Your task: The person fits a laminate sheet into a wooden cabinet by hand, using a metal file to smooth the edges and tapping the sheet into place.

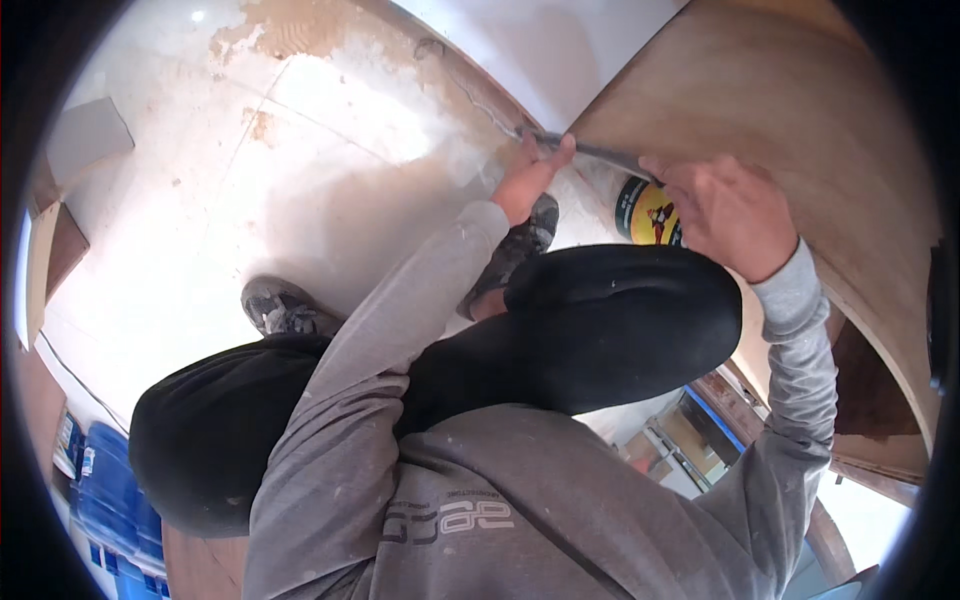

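Observation:
A long, thin dark strip [600, 153] runs along the lower edge of a large brown wood panel [740, 90]. My left hand [532, 178] holds its left end, with the thumb and a finger showing against it. At the other end my right hand [735, 215] is closed round the strip, its fingers curled and partly hidden by the back of the hand. Whether the strip is a separate piece or is joined to the panel cannot be made out. Just below it, beside my right hand, stands a black and yellow can or tub [650, 212].
Pale, stained floor [190, 200] spreads to the left. My bent knees and shoes [285, 305] are close beneath my arms. Blue plastic containers [115, 490] sit at lower left, and boards [60, 255] lean at the far left. A white panel [560, 50] meets the wood panel ahead.

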